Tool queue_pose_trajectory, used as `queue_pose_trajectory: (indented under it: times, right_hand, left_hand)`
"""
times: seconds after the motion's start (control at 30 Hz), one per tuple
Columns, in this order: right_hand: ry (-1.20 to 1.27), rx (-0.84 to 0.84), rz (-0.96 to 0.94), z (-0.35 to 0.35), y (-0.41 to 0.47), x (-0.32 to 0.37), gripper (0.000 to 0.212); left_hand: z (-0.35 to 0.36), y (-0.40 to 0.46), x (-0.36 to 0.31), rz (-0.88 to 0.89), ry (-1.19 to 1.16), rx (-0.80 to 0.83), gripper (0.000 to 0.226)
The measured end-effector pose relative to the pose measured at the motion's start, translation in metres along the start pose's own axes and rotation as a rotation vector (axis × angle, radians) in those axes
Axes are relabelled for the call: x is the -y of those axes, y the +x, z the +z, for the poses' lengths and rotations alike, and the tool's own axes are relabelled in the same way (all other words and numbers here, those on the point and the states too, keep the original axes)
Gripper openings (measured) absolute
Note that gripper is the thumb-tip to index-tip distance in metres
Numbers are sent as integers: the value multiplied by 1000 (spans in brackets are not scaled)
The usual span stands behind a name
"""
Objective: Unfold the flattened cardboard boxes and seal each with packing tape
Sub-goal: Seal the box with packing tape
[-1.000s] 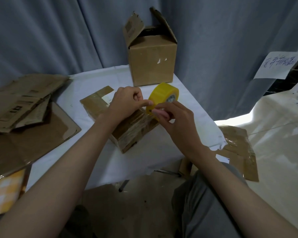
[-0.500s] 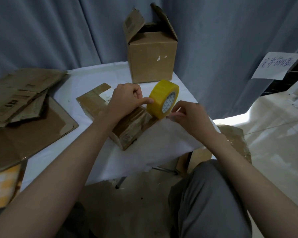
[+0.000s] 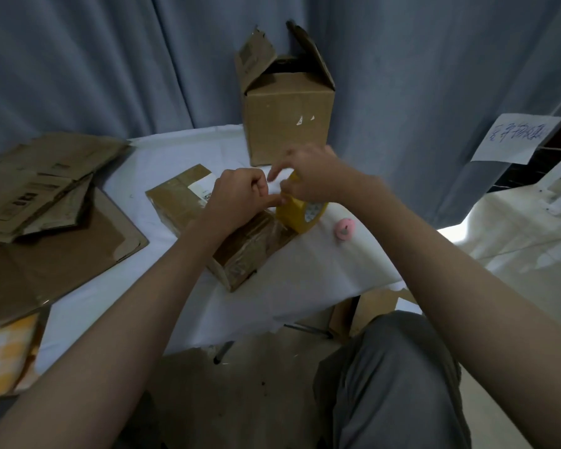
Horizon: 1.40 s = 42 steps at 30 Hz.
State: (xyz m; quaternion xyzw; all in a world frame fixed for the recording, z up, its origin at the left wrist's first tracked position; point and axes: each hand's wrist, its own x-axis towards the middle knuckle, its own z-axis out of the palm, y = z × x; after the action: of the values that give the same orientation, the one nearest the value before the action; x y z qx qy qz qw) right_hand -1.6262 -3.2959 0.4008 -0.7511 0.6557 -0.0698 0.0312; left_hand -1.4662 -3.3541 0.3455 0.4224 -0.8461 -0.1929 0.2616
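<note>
Low brown cardboard box with clear tape (image 3: 240, 251) lying on white-covered table (image 3: 305, 280), near front edge. Left hand (image 3: 240, 199) curled over box's far end, fingertip touching yellow packing tape roll (image 3: 297, 210). Roll upright at box's far right corner. Right hand (image 3: 308, 179) on top of roll, gripping it; blurred. Small pink round object (image 3: 344, 229) right of box. Open-flapped brown cardboard box (image 3: 287, 115) behind. Flattened cardboard stack (image 3: 42, 189) left of box.

A table (image 3: 162, 163) draped in white cloth stands against grey-blue curtains (image 3: 110, 59); right of the table, a handwritten paper sign (image 3: 515, 137) (illegible) hangs above a brightly lit patch of floor (image 3: 457, 233).
</note>
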Motion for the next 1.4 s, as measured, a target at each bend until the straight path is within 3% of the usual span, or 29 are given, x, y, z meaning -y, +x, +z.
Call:
queue_pose_trajectory:
  times: [0.07, 0.23, 0.37, 0.47, 0.53, 0.7, 0.83, 1.0, 1.17, 1.3, 1.4]
  right_hand:
    - [-89, 179, 1, -1, 13, 1, 23]
    - [-71, 423, -12, -8, 32, 6, 15]
    - [-206, 532, 16, -11, 42, 19, 43]
    - [-238, 596, 2, -14, 49, 18, 75]
    - [-266, 573, -3, -9, 55, 9, 80]
    - [-58, 577, -8, -18, 32, -2, 28]
    - [134, 475, 21, -15, 12, -19, 15]
    - [257, 352, 22, -10, -2, -24, 16]
    - [198, 335, -3, -9, -2, -12, 22]
    - [109, 325, 30, -11, -10, -23, 23]
    - [255, 201, 74, -8, -21, -37, 18]
  left_hand:
    - [-2, -2, 1, 7, -23, 27, 36]
    - [-7, -13, 8, 42, -103, 103, 25]
    - [-7, -18, 9, 54, -142, 82, 20]
    - [-9, -21, 6, 25, -146, 82, 17]
    - [-8, -21, 6, 12, -146, 85, 18]
    - [-2, -16, -2, -49, -96, 102, 28]
    - [2, -8, -16, -108, 39, 162, 36]
    - [-1, -3, -26, -167, 56, 261, 37]
    - [-4, -4, -30, -180, 89, 313, 37]
    - [-4, -8, -30, -209, 71, 299, 29]
    - [1, -12, -31, -185, 121, 203, 22]
